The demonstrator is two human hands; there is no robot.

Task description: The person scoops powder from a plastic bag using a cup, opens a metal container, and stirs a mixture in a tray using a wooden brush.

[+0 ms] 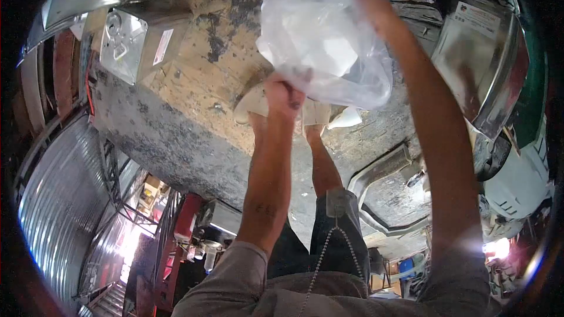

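Note:
A clear plastic bag [376,76] with white material [320,38] inside hangs in front of me, above the floor. My left hand [286,93] is closed on the bag's lower left edge, fingers curled inward. My right hand [377,10] is at the bag's upper right side, smeared by motion. Something dark and blurred shows at its fingertips, and I cannot make out what it is or how the fingers are placed. Below the bag, my feet stand in light-coloured footwear [254,103], beside a white scrap [345,118] on the floor.
A metal box with a latch [124,47] stands on worn brown sheeting [200,64] at left. To the right are a labelled flat panel [476,53], a dark angular frame [382,170] on the concrete and a white rounded container [517,182]. Corrugated metal [64,182] lines the lower left.

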